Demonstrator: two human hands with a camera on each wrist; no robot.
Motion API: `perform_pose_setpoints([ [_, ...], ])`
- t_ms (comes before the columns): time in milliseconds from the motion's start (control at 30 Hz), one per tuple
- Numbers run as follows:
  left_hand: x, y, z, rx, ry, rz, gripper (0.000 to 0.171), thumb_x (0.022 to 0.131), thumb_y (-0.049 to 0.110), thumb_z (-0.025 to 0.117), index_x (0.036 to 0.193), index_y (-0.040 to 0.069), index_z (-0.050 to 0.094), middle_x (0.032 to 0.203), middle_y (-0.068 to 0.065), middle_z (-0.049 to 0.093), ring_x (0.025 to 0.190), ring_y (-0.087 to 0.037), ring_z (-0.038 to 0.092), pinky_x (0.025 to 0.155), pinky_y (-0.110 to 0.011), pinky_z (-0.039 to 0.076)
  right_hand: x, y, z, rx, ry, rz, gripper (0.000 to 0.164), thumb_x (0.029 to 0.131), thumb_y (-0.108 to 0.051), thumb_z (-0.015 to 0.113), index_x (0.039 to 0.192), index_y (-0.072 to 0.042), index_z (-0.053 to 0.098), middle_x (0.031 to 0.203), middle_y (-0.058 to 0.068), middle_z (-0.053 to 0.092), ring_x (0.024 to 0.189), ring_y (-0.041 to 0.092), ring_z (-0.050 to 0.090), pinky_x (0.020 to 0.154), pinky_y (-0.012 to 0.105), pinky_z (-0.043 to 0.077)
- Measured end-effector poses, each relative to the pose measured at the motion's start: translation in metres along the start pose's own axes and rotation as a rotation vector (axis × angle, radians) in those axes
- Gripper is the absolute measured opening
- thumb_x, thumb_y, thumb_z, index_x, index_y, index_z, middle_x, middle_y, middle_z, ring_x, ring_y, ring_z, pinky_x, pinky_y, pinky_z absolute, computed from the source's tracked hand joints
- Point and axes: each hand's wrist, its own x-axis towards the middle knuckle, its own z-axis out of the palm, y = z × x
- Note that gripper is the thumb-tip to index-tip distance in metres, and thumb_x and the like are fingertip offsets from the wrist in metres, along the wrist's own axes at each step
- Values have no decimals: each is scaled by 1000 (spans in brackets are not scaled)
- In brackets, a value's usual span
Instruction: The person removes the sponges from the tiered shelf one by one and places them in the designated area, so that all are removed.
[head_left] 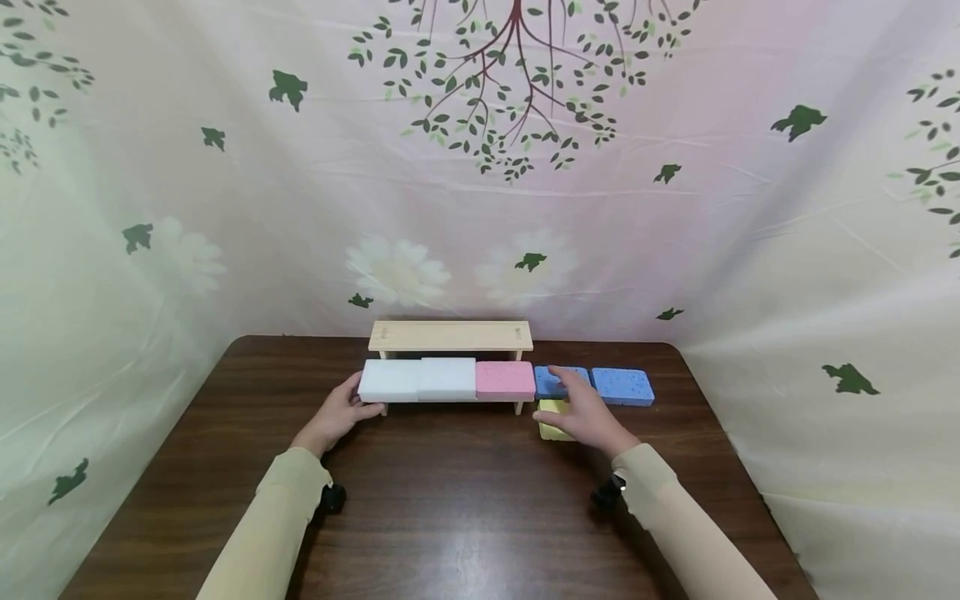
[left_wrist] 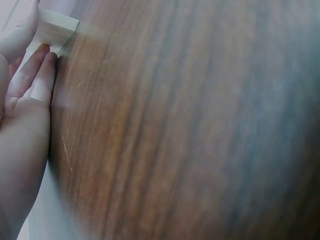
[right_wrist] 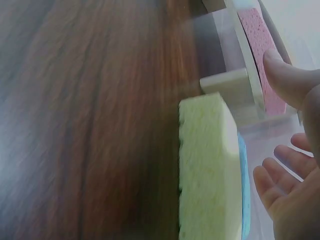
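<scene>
Two white sponges [head_left: 392,381] and a pink sponge [head_left: 505,381] lie end to end on the front board of a small wooden rack [head_left: 450,336]. My left hand [head_left: 341,414] is at the left end of this row, fingers beside the outer white sponge and thumb toward the front. In the left wrist view its fingers reach straight along a wooden end [left_wrist: 59,29] of the rack. My right hand [head_left: 587,414] hovers with spread fingers over a blue sponge [head_left: 551,385] and a yellow sponge [head_left: 553,421], partly hiding both. It grips nothing.
A second blue sponge [head_left: 622,387] lies to the right of the first. The dark wooden table [head_left: 450,500] extends in front of the rack. Behind it hangs a printed cloth [head_left: 315,217] with leaves and flowers, which also encloses both sides.
</scene>
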Motion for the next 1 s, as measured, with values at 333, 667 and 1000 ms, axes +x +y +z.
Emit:
perform_pose_setpoints([
  [333,1,0,-1,-1,2,10,89,94,10,80,165,6,28,161,-24,42,145,-38,46,112,-40,45,25,-18,15,28,-21,60,97,89,-38,86,163,-6,32,162,18,42,136,39,52,108,62,47],
  [667,2,0,-1,-5,2,8,90,94,11,81,166,7,28,162,-23,42,144,-37,47,113,-41,44,33,-23,20,41,-9,71,91,90,-39,85,161,-6,38,159,18,47,136,38,53,112,59,45],
  [1000,1,-2,1,-2,4,-5,89,94,11,81,165,8,29,162,-22,42,144,-36,48,115,-45,42,38,-21,21,55,-23,107,88,89,-35,87,158,-5,42,156,17,51,133,36,55,110,57,48],
])
